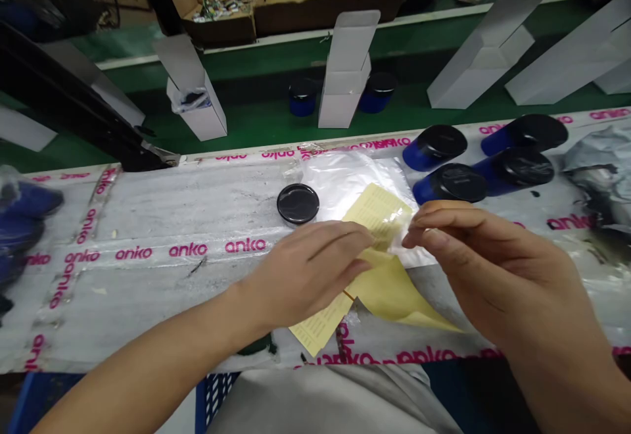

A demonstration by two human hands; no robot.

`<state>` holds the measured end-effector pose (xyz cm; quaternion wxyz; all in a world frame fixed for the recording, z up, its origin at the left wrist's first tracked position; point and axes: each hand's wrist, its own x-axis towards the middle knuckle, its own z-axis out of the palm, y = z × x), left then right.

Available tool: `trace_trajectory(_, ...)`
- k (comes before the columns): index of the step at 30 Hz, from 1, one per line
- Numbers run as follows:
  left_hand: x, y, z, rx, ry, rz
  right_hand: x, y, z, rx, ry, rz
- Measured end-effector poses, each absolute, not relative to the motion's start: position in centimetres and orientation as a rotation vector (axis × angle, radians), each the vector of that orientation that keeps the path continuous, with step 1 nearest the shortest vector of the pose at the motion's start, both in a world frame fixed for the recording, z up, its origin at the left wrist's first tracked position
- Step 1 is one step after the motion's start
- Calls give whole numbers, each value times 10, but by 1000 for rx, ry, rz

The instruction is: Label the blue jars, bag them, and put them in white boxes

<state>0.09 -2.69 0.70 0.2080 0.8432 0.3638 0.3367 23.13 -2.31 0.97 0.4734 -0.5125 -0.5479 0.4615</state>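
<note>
My left hand [315,266] rests over a yellow sheet of printed labels [377,214], its fingers close together and a gap showing between thumb and fingertips. The sheet's plain yellow part [399,289] curls up towards the right. To the right, my right hand [497,276] has thumb and fingers pinched at the sheet's edge. Shiny clear film [398,220] shows by those fingertips; whether they hold it is unclear. Beneath the sheet lie clear plastic bags [335,181]. A round black lid [298,204] sits just beyond my left hand.
Several blue jars with black lids [434,144] stand at the right. On the green ledge behind are white cartons with raised flaps [345,92] and two more blue jars [302,98]. Cardboard trays [325,10] stand at the back. A black post [73,98] crosses the left side.
</note>
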Motion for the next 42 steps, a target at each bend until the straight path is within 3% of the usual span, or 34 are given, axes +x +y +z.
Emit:
trace_trajectory(3, -25, -16, 22, 2201, 1243, 1115, 224, -16, 20, -1268, -1194, 1282)
trace_trajectory(5, -42, -3, 21, 2017, 1377, 1041, 217, -8, 28, -1235, -1182, 1417)
trace_trajectory(9, -58, 15, -1, 1905, 1348, 758, 199, 5, 41, -1135, -1144, 1865)
trace_trajectory(13, -53, 14, -14, 1885, 1235, 873, 186, 6, 40, -1085, -1024, 2180)
trace_trajectory(42, -53, 15, -18, 2021, 1035, 945, 178, 0, 31, -1107, -1021, 2228)
